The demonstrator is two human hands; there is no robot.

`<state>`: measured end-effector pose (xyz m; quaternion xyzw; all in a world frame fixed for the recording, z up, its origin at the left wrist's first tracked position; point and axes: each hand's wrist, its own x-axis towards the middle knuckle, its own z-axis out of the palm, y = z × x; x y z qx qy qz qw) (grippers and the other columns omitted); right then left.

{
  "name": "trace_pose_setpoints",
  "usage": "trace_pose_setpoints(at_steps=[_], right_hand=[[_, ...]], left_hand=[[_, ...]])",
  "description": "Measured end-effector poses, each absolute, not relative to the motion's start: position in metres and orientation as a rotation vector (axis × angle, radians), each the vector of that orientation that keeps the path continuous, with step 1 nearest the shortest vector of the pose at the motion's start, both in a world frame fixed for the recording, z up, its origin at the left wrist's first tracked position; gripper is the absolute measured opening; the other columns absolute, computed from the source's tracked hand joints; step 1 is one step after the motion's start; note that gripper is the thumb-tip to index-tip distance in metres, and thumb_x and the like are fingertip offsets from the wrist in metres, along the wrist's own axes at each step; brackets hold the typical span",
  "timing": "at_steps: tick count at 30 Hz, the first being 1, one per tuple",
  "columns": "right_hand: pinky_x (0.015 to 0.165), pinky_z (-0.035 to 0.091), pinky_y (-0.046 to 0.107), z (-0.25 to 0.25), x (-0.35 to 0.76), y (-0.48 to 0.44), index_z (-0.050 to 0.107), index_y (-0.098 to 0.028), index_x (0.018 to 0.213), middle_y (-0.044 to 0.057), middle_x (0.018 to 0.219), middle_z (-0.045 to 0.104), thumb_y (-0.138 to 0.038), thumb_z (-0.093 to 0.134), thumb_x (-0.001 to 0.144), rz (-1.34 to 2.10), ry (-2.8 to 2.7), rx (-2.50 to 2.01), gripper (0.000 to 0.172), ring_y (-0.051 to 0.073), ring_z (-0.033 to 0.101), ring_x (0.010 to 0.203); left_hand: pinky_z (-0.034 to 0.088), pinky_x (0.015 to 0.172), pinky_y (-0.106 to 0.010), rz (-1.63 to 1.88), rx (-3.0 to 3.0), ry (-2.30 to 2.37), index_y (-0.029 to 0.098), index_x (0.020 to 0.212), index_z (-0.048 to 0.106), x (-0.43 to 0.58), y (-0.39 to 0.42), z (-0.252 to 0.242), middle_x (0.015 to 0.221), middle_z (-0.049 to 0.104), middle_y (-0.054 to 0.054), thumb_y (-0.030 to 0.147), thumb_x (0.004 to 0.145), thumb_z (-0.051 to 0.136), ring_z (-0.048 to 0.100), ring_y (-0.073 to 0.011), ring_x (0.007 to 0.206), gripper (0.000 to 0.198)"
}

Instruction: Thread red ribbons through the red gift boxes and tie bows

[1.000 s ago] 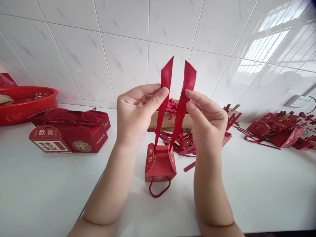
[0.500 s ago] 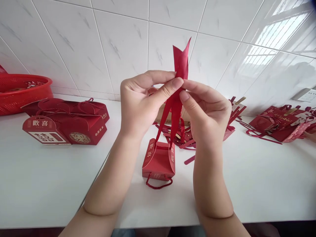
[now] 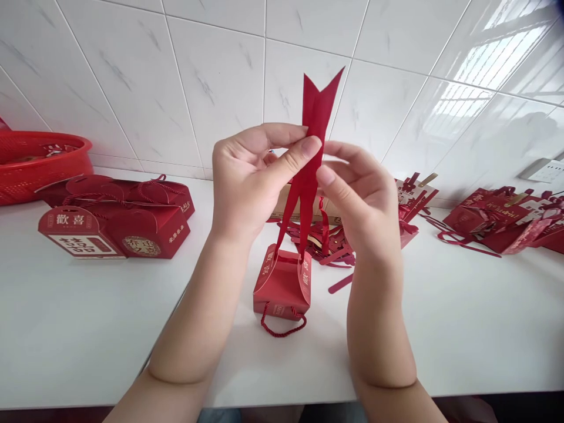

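Observation:
My left hand (image 3: pixel 251 176) is closed, pinching a red ribbon (image 3: pixel 315 108) between thumb and fingers. Above the pinch, the ribbon's two pointed ends stick up in a V. Lower on its right edge, my right hand (image 3: pixel 363 194) has its thumb in front and its curled fingers reaching partly behind, in a looser hold. Two ribbon strands run down to a small red gift box (image 3: pixel 284 288) standing on the white table. A twisted cord handle (image 3: pixel 283 335) hangs at the box's near side.
Several larger red boxes (image 3: pixel 145 229) with cord handles stand at the left, before a red plastic basket (image 3: pixel 39 170). Behind my hands lies a pile of red strips (image 3: pixel 339 249). More red gift boxes (image 3: pixel 484 214) stand at right. A tiled wall (image 3: pixel 220 70) rises behind the table.
The ribbon's upper ends have spread wider apart and shifted slightly left. My right hand has moved a little left and down, its fingers looser. A hand at the far right edge has left view.

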<state>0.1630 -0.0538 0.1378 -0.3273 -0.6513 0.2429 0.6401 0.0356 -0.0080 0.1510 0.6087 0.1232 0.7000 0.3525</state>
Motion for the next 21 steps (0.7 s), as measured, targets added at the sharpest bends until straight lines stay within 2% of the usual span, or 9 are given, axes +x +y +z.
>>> trace_pose_setpoints(at_steps=[4,8,12,18,21], right_hand=[[0.075,0.062,0.03,0.138,0.163,-0.054,0.066,-0.026,0.1,-0.002,0.088,0.072,-0.034,0.071,0.081,0.575,-1.566,-0.702,0.022,0.017,0.071,0.086],[0.06,0.06,0.029,0.135,0.161,-0.055,0.069,-0.026,0.093,-0.003,0.075,0.067,-0.033,0.072,0.079,0.461,-1.548,-0.733,0.015,0.015,0.068,0.071],[0.048,0.055,0.027,0.133,0.163,-0.055,0.07,-0.026,0.086,-0.004,0.06,0.057,-0.037,0.072,0.079,0.42,-1.551,-0.762,0.013,0.013,0.063,0.057],[0.041,0.05,0.024,0.134,0.165,-0.053,0.066,-0.024,0.067,-0.004,0.052,0.051,-0.047,0.067,0.082,0.483,-1.566,-0.76,0.027,0.012,0.059,0.049],[0.038,0.048,0.022,0.134,0.165,-0.051,0.066,-0.023,0.068,-0.004,0.051,0.052,-0.05,0.064,0.083,0.535,-1.557,-0.751,0.03,0.01,0.057,0.045]], left_hand=[[0.052,0.069,-0.032,1.851,1.627,0.357,0.028,0.07,0.075,0.039,-0.012,0.152,0.078,0.072,0.004,0.033,0.067,0.084,0.068,-0.0159,0.08,0.011],[0.05,0.065,-0.031,1.878,1.614,0.372,0.027,0.065,0.073,0.041,-0.019,0.154,0.068,0.068,0.005,0.03,0.064,0.085,0.065,-0.013,0.07,0.012],[0.049,0.066,-0.033,1.842,1.576,0.452,0.024,0.064,0.072,0.039,-0.019,0.155,0.069,0.068,0.002,0.031,0.056,0.089,0.065,-0.0165,0.073,0.021],[0.051,0.066,-0.032,1.735,1.554,0.319,0.025,0.066,0.07,0.036,-0.016,0.154,0.073,0.069,0.003,0.031,0.062,0.087,0.063,-0.0137,0.068,0.019],[0.051,0.066,-0.03,1.705,1.492,0.311,0.024,0.072,0.07,0.038,-0.018,0.156,0.071,0.067,0.004,0.031,0.058,0.089,0.064,-0.013,0.068,0.025]])
